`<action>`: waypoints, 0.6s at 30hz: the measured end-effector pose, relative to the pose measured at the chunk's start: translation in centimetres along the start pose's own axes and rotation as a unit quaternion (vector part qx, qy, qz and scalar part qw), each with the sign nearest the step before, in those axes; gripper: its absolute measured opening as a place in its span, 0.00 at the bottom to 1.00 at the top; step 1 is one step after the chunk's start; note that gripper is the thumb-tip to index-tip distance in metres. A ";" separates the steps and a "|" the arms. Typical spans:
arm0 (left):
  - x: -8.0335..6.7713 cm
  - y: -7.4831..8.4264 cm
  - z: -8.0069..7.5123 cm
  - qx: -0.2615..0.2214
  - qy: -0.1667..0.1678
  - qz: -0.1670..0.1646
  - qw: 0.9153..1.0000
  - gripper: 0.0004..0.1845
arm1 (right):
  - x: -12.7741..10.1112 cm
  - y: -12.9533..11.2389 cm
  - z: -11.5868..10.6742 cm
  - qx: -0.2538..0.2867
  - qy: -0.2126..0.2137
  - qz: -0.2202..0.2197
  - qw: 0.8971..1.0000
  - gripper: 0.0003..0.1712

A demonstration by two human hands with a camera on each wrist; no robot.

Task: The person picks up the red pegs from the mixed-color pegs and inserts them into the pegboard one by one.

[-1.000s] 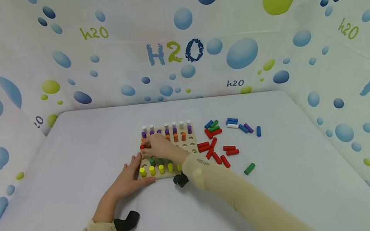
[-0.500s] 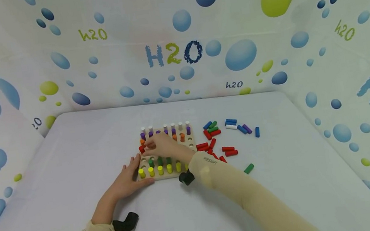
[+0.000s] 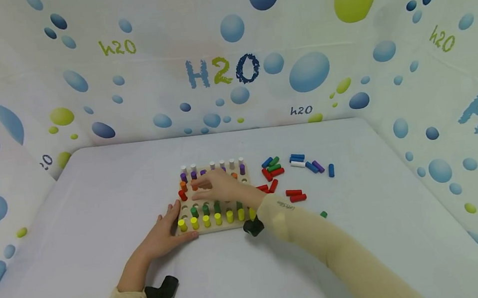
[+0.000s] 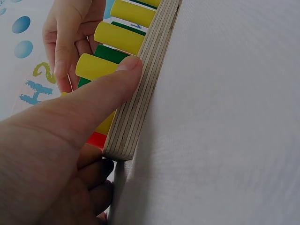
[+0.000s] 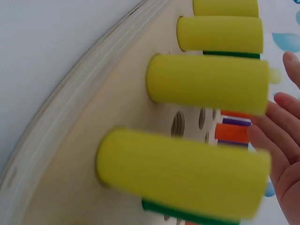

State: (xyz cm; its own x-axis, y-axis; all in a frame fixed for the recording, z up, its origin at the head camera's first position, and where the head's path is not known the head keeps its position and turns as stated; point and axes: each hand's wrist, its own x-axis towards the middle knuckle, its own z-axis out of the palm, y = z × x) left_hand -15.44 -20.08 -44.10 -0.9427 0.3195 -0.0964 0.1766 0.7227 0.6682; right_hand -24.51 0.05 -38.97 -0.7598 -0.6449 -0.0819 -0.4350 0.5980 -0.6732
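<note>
A wooden pegboard lies in the middle of the white table. It holds rows of yellow pegs, green pegs, orange, purple and white pegs. A red peg stands alone in its left column. My right hand hovers over the board's middle with straight fingers and holds nothing; its fingers show beyond the yellow pegs. My left hand rests at the near-left corner, and its thumb presses on the board's edge.
Loose pegs lie right of the board: red ones, a mixed cluster, a blue one and a green one. Bubble-printed walls enclose the table on three sides. Black wrist mounts sit by both sleeves.
My right hand has let go of the red peg, which now stands in the left column, and has drawn back to the right with open fingers. The left hand has stayed put.
</note>
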 end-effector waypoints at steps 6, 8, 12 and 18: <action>-0.1 0.2 0.0 -0.001 0.002 -0.007 1.000 0.56 | -0.7 0.2 -0.8 -0.021 0.006 0.005 1.000 0.31; -0.1 0.2 0.0 -0.002 0.001 -0.009 1.000 0.56 | -0.9 0.2 -1.0 -0.025 0.008 0.010 1.000 0.30; -0.1 0.2 0.0 -0.002 0.001 -0.010 1.000 0.56 | -1.4 0.5 -1.3 -0.019 0.013 0.007 1.000 0.29; -0.2 0.2 0.0 -0.002 0.000 -0.007 1.000 0.56 | -1.8 0.8 -1.6 0.001 0.012 0.002 1.000 0.28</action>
State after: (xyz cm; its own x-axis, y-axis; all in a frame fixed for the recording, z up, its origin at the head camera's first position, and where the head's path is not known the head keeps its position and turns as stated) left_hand -15.24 -19.99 -43.93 -0.9451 0.3090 -0.1063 0.1616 0.7246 0.6699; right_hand -24.24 2.41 -38.21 -0.7726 -0.6314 -0.0667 -0.4318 0.5996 -0.6738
